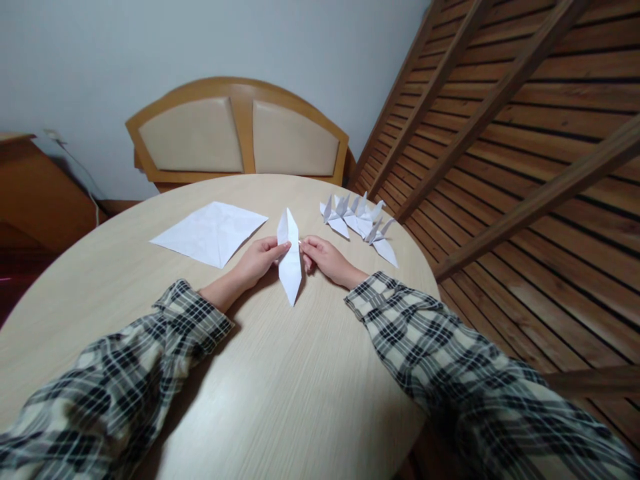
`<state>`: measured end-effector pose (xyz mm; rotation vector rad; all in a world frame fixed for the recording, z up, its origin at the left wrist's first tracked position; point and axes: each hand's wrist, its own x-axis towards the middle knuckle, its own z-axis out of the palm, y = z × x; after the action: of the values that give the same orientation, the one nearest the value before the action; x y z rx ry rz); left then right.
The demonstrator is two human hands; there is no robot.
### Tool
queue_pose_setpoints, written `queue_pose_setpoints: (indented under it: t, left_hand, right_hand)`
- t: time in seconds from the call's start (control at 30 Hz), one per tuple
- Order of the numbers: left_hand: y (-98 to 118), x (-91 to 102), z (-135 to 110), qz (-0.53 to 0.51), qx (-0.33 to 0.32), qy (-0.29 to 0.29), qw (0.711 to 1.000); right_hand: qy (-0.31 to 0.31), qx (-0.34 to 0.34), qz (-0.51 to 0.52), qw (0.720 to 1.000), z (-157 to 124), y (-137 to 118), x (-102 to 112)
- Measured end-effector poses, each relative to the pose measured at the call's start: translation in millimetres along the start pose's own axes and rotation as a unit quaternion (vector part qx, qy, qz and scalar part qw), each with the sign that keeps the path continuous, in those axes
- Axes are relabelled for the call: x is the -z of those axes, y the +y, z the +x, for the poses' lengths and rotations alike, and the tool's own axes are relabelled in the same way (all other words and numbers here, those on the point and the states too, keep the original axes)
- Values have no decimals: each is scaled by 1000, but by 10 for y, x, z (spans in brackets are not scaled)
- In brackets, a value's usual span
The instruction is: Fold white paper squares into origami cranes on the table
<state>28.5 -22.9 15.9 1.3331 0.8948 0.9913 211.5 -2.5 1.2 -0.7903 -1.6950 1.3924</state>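
A folded white paper (289, 272), long and pointed at both ends, is held up just over the table between my two hands. My left hand (259, 259) pinches its left side at the middle, thumb on the front and fingers behind. On the other side, my right hand (325, 259) is closed at the paper's right edge, thumb and fingers pressed together there. Some of its fingertips are hidden from view. To the left lies a flat sheet of white paper (213, 230) with creases. Several folded paper cranes (353, 217) stand grouped to the right.
The pale round wooden table (280, 400) carries all the paper. Beyond its far edge stands a headboard (245, 127) with beige panels against the wall. A slatted wooden partition (525, 167) rises close on the right. At far left is a brown cabinet (40, 193).
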Motion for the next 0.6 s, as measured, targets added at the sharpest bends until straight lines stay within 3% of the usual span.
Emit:
queue_pose_setpoints:
  t: [0.3, 0.47, 0.6]
  left_hand:
    - [11, 0, 43, -57, 7, 43, 997]
    - [-16, 26, 43, -35, 13, 53, 998]
    - [-3, 24, 29, -25, 17, 69, 997]
  right_hand:
    - [-8, -32, 36, 999, -20, -12, 3]
    - [35, 62, -54, 996, -45, -23, -20]
    - [46, 146, -222, 963, -82, -103, -25]
